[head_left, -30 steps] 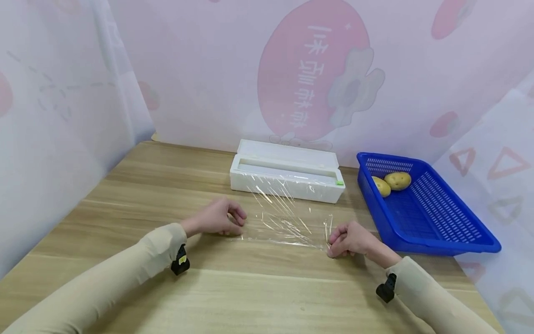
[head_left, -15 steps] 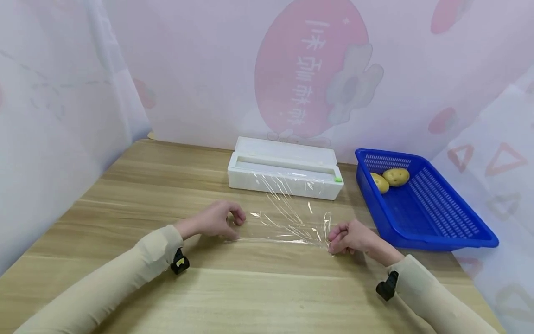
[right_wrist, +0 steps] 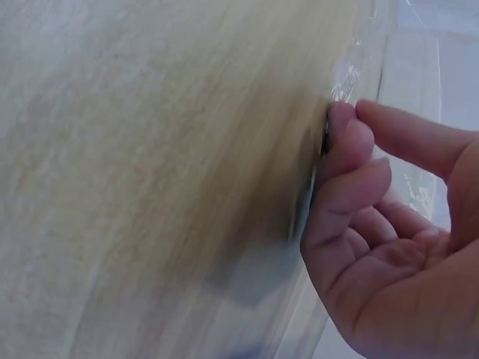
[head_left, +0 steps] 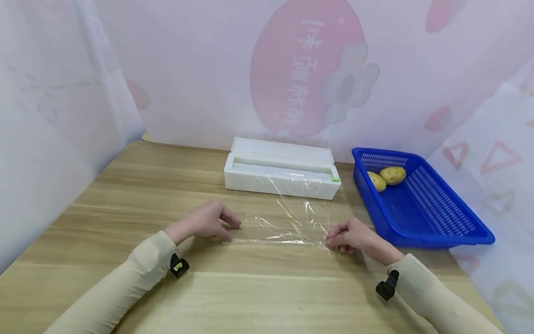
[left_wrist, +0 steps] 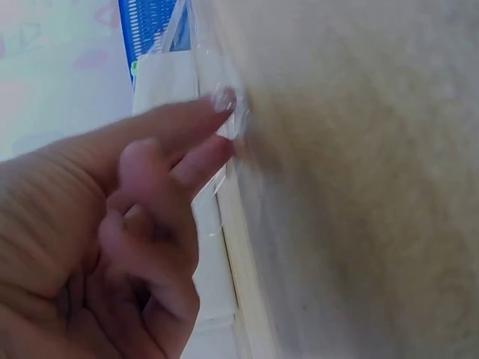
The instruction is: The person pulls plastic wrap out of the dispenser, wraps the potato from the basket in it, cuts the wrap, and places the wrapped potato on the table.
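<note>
Below mid-frame, right hand (head_left: 354,237) pinched clear film (head_left: 293,227) while left hand (head_left: 203,222), loosely spread, touched its other end, seemingly for tautness.

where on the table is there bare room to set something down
Bare table: near side, in front of the clear film; back left, beyond the left hand and left of the white box.
Crowded: in front of the box, where the film stretches, and right of it, where the blue basket stands close.
</note>
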`<state>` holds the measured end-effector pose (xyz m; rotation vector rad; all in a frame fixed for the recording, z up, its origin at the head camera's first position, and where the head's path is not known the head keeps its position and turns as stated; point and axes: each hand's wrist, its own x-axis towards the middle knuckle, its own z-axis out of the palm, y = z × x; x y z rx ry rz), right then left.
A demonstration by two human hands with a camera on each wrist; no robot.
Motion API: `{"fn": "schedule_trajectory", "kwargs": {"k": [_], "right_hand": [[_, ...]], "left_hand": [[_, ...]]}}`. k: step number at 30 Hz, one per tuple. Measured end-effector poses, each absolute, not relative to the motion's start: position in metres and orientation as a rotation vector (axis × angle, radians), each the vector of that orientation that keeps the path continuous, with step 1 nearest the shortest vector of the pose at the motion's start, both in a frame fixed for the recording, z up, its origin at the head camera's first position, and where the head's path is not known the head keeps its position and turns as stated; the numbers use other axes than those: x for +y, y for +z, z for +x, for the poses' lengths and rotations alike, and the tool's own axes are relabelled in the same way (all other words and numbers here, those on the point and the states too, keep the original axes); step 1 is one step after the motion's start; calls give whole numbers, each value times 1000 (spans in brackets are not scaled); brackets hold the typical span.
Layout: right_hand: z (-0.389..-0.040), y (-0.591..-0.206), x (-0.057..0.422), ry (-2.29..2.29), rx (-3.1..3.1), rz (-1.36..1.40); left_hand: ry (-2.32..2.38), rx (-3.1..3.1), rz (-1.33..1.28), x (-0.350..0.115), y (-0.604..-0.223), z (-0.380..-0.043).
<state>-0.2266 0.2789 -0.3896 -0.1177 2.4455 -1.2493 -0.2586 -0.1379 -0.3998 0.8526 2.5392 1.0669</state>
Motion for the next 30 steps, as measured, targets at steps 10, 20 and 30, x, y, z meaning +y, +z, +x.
{"fn": "schedule_trajectory", "kwargs": {"k": [10,20,30], "right_hand": [[-228,-376,271,-1425,2553,132],[-231,-296,279,-1814,2447,97],[-254,-240,326,-2062,2419,-52]], "left_hand": [[1010,2641,775,-128,-393,-249],[1046,2620,815,-137,-395,-245],[1022,2634,768,-138,-394,-237]]}}
